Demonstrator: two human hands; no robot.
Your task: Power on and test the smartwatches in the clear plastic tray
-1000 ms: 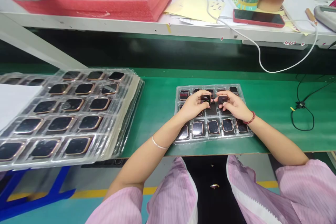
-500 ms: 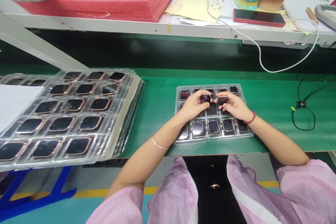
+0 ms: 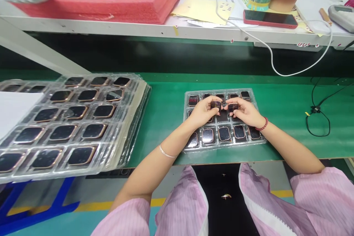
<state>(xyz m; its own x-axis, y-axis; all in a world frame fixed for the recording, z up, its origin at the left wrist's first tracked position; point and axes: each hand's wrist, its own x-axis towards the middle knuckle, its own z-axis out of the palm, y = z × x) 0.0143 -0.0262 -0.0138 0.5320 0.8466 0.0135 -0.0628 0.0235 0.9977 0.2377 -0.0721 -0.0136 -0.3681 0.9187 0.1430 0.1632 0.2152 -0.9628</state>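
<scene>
A clear plastic tray [image 3: 215, 146] lies on the green bench in front of me, its pockets filled with dark, square watch bodies rimmed in gold. Above its middle, my left hand [image 3: 203, 111] pinches one smartwatch body [image 3: 216, 106] between thumb and fingers, with lit marks on its screen. Just to the right, my right hand [image 3: 248, 112] grips a second smartwatch body [image 3: 232, 107] the same way. Both watches are tilted toward me, close together but apart. My hands hide part of the tray's upper and middle rows.
At the left stands a stack of clear trays [image 3: 110, 143] holding more watch bodies, with white paper [image 3: 16, 110] on it. A black cable [image 3: 318, 132] lies at the right. The shelf above carries a red foam tray [image 3: 155, 14], papers, a phone [image 3: 270, 19] and a hanging white cable [image 3: 272, 57].
The screens of the two held watches look different, with bright line patterns now showing. Both hands keep nearly the same place and grip. The whole view has shifted slightly.
</scene>
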